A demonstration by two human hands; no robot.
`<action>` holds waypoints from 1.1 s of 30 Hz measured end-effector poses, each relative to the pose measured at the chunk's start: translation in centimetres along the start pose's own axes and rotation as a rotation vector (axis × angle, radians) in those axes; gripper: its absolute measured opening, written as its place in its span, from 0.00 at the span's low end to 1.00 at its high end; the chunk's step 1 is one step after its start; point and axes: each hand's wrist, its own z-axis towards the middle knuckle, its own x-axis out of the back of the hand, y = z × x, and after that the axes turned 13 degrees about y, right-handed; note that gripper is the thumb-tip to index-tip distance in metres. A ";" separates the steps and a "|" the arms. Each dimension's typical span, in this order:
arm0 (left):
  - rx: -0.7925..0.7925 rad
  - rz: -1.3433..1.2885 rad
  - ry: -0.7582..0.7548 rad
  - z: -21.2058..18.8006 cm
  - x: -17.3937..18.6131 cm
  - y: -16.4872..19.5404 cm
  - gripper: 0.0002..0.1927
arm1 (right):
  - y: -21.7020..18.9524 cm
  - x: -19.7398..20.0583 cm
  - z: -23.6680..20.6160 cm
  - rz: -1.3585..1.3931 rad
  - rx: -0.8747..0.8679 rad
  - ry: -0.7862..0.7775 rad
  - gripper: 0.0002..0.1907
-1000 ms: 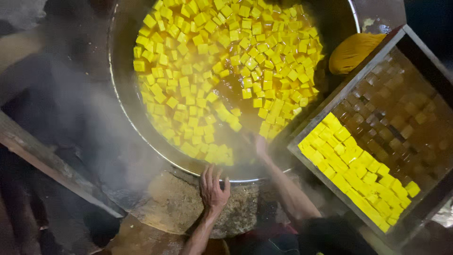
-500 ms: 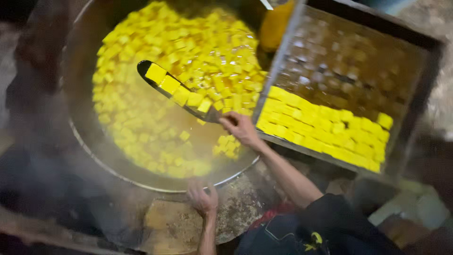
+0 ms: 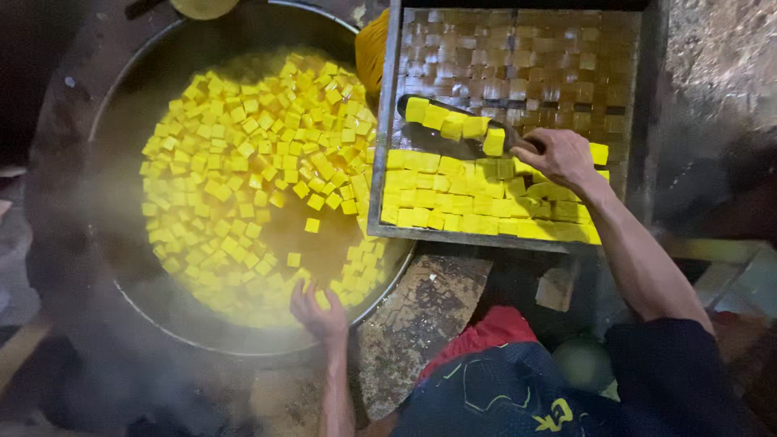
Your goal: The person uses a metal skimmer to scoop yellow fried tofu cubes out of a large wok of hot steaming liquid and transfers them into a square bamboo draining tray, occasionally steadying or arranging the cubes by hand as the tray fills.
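Observation:
My right hand (image 3: 560,156) grips the handle of a dark flat scoop (image 3: 453,125) that carries several yellow cubes. The scoop hovers over a square metal tray (image 3: 387,121), just above the rows of yellow cubes (image 3: 477,206) lined up along the tray's near side. The far part of the tray shows a bare brown grid. My left hand (image 3: 317,311) rests with fingers spread on the near rim of a large round pan (image 3: 97,121). Many yellow cubes (image 3: 251,162) float in steaming yellowish liquid in that pan.
A rough stone slab (image 3: 421,316) lies between the pan and my body. An orange-yellow object (image 3: 372,48) sits between pan and tray at the top. A small wooden block (image 3: 556,285) lies under the tray's near edge. Steam drifts at lower left.
My right hand has carried the loaded scoop from the pan over to the tray. My left hand stays on the pan's near rim. The view has shifted left.

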 end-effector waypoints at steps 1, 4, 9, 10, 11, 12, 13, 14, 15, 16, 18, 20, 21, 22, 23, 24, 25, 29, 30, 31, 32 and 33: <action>-0.009 -0.035 -0.019 1.3 -0.5 1.2 0.19 | 0.7 -0.3 0.3 -0.011 0.001 -0.010 0.25; -0.061 -0.123 -0.039 4.5 -3.3 5.5 0.19 | 2.3 -1.5 1.0 -0.146 0.162 -0.132 0.25; -0.163 -0.215 -0.098 7.3 -6.6 10.8 0.20 | 5.0 -1.5 -1.4 -0.161 0.198 0.064 0.21; -0.157 -0.242 -0.117 7.6 -7.3 11.6 0.20 | 5.5 -1.1 -2.4 -0.151 0.200 0.082 0.21; -0.153 -0.272 -0.132 7.9 -8.3 12.4 0.20 | 6.1 -0.6 -3.2 -0.137 0.160 0.099 0.20; -0.173 -0.283 -0.144 8.2 -9.3 13.2 0.19 | 6.8 0.1 -4.0 -0.125 0.121 0.116 0.19; -0.191 -0.294 -0.155 8.5 -10.4 13.8 0.18 | 7.5 0.7 -4.8 -0.113 0.084 0.134 0.19; -0.209 -0.306 -0.165 8.9 -11.6 14.5 0.18 | 8.0 1.3 -5.7 -0.106 0.034 0.123 0.19; -0.209 -0.357 -0.219 9.1 -13.0 15.2 0.18 | 8.6 2.0 -6.5 -0.100 -0.015 0.109 0.19; -0.205 -0.405 -0.272 9.2 -14.4 15.9 0.17 | 9.0 2.6 -7.4 -0.093 -0.061 0.092 0.19; -0.240 -0.402 -0.364 9.6 -17.3 17.3 0.17 | 9.4 3.5 -8.7 -0.106 -0.043 0.138 0.19; -0.266 -0.266 -0.504 9.8 -20.1 18.6 0.17 | 9.4 4.1 -9.6 -0.091 -0.037 0.132 0.19; -0.255 -0.182 -0.597 9.8 -21.5 19.4 0.18 | 9.3 4.3 -9.8 -0.074 -0.044 0.105 0.20; -0.247 -0.100 -0.689 9.6 -22.4 20.0 0.18 | 9.0 4.4 -9.9 -0.059 -0.053 0.083 0.21; -0.363 -0.119 -0.566 9.1 -22.9 20.5 0.24 | 8.6 4.3 -9.9 -0.049 -0.097 0.004 0.22; -0.479 -0.140 -0.439 8.7 -23.4 21.0 0.31 | 8.2 4.1 -9.7 -0.040 -0.142 -0.072 0.23; -0.591 -0.160 -0.312 8.3 -23.6 21.5 0.37 | 7.7 3.9 -9.4 -0.032 -0.188 -0.151 0.24; -0.643 -0.126 -0.374 6.0 -22.8 21.6 0.31 | 5.9 2.0 -8.0 -0.082 -0.115 -0.106 0.24; -0.591 -0.130 -0.391 5.9 -22.4 21.2 0.27 | 5.8 1.8 -7.7 -0.057 -0.082 -0.043 0.24; -0.534 -0.128 -0.419 5.7 -21.9 20.8 0.23 | 5.8 1.8 -7.5 -0.028 -0.051 0.007 0.24; -0.484 -0.146 -0.390 5.6 -21.5 20.3 0.21 | 5.9 2.0 -7.4 -0.057 -0.151 -0.102 0.24; -0.440 -0.161 -0.360 5.7 -21.0 19.6 0.20 | 6.2 2.5 -7.3 -0.083 -0.252 -0.209 0.24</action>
